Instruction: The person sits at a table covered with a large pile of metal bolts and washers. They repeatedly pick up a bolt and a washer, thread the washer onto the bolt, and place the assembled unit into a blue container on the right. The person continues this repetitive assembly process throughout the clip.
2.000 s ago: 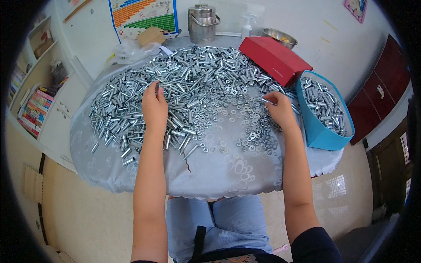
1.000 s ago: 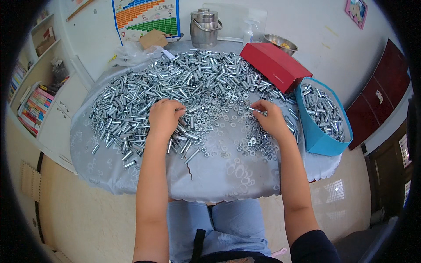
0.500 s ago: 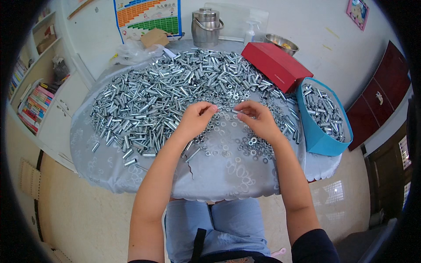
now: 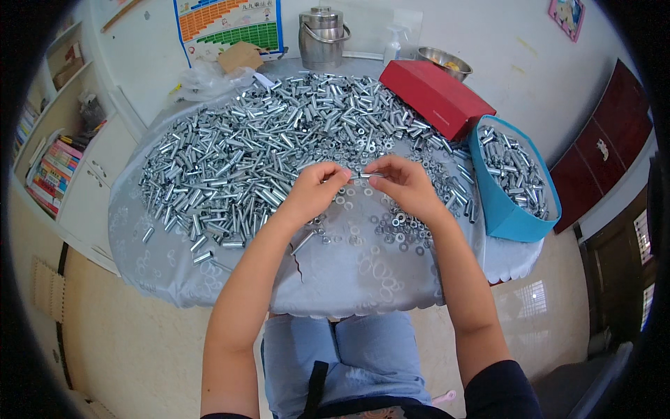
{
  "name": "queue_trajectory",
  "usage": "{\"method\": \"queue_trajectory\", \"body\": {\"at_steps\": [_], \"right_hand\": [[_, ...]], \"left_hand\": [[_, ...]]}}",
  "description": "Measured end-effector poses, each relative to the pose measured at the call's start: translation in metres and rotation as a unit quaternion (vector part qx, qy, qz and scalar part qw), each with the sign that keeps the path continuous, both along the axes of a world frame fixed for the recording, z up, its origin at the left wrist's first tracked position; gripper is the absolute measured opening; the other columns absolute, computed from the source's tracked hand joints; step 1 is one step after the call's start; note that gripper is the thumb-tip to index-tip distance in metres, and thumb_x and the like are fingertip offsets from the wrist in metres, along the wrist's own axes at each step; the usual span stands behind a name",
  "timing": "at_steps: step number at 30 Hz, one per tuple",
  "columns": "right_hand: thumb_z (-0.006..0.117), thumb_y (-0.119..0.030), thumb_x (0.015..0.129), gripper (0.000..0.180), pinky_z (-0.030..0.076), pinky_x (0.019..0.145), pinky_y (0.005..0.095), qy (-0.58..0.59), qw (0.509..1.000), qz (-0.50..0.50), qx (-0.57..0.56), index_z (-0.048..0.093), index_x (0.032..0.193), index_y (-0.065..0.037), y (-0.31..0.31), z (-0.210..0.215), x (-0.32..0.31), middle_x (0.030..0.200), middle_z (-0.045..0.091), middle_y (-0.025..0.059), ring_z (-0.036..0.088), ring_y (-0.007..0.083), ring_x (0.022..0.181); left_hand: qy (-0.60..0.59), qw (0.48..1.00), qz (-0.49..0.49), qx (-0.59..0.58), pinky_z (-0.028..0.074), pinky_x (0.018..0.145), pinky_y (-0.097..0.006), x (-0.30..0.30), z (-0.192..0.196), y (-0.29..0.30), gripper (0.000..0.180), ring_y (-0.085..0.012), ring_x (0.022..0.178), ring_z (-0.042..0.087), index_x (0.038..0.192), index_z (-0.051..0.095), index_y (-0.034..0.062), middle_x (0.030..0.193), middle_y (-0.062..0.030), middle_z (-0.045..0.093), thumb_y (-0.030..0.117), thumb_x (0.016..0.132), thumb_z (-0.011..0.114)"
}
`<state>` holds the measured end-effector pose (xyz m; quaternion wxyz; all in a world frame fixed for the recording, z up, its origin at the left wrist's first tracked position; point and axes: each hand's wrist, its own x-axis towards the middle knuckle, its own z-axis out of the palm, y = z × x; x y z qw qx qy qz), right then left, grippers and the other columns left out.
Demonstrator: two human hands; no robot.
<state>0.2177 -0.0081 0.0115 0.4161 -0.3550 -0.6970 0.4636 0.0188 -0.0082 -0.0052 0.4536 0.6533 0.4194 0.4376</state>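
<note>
Left hand is no longer over the lower part of the pile as it is one second ago — it now sits near the table's middle, fingertips facing those of the right hand, which is also further inward. Right thumb and finger pinch a small metal cylinder, held roughly level in the narrow gap between the hands. Left thumb and finger are drawn together at its near end; whether they grip a part cannot be told. Forearms cross the scalloped front edge of the tablecloth, well apart there. Room for moving lies between the wrists and that edge, where cloth shows with a few washers and a long tear. Leftward, the heap of metal tubes spreads close to the table's left edge, with loose tubes at its front. Rightward, room is tighter: nuts and washers lie beside the wrist, a blue bin of metal parts stands at the right edge — and a red box bounds the back right
</note>
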Motion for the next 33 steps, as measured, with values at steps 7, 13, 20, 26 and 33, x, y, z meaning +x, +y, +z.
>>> {"method": "queue_trajectory", "body": {"at_steps": [7, 13, 20, 26, 33], "right_hand": [[0.061, -0.002, 0.077, 0.019, 0.046, 0.074, 0.0245, -0.011, 0.999, -0.003, 0.034, 0.059, 0.096, 0.0, -0.001, -0.001, -0.002, 0.092, 0.062, 0.0049, 0.056, 0.0103, 0.08], [0.061, 0.0, 0.077, 0.022, 0.046, 0.079, 0.026, 0.025, 0.998, 0.03, 0.049, 0.056, 0.099, 0.001, -0.006, -0.007, -0.013, 0.096, 0.061, 0.0072, 0.058, 0.0137, 0.09], [0.062, 0.001, 0.077, 0.026, 0.045, 0.078, 0.026, 0.076, 0.997, 0.013, 0.03, 0.054, 0.102, 0.001, -0.007, -0.003, -0.016, 0.098, 0.061, 0.0089, 0.058, 0.0139, 0.091], [0.063, -0.001, 0.077, 0.027, 0.045, 0.076, 0.0252, 0.077, 0.995, 0.001, 0.056, 0.054, 0.103, 0.0, -0.011, 0.0, -0.018, 0.096, 0.061, 0.0072, 0.057, 0.0124, 0.088], [0.064, 0.0, 0.076, 0.03, 0.045, 0.076, 0.0237, 0.07, 0.998, 0.0, 0.0, 0.052, 0.103, 0.0, -0.009, 0.004, -0.015, 0.095, 0.062, 0.0085, 0.058, 0.0115, 0.086]], "left_hand": [[0.022, 0.999, 0.003, -0.03, 0.039, 0.057, -0.022, -0.001, 0.007, -0.003, 0.024, -0.006, 0.064, 0.048, 0.087, 0.061, -0.0009, 0.071, -0.0008, 0.058, 0.022, 0.084, 0.056], [-0.01, 0.996, 0.021, -0.081, 0.032, 0.048, -0.021, 0.004, 0.007, -0.007, 0.029, -0.0046, 0.055, 0.041, 0.086, 0.057, 0.0021, 0.064, 0.0013, 0.049, 0.031, 0.084, 0.054], [-0.139, 0.957, -0.058, -0.249, 0.018, 0.039, -0.02, 0.002, 0.018, -0.01, 0.045, -0.0031, 0.043, 0.022, 0.089, 0.047, 0.0064, 0.057, 0.0069, 0.027, 0.051, 0.086, 0.044], [-0.16, 0.941, -0.07, -0.29, 0.017, 0.04, -0.02, 0.004, 0.017, -0.013, 0.047, -0.0032, 0.042, 0.021, 0.09, 0.043, 0.008, 0.055, 0.0066, 0.026, 0.055, 0.085, 0.042], [-0.139, 0.958, -0.052, -0.245, 0.012, 0.039, -0.021, 0.005, 0.021, -0.016, 0.042, -0.0039, 0.039, 0.016, 0.09, 0.041, 0.0111, 0.052, 0.007, 0.022, 0.053, 0.086, 0.041]]}}
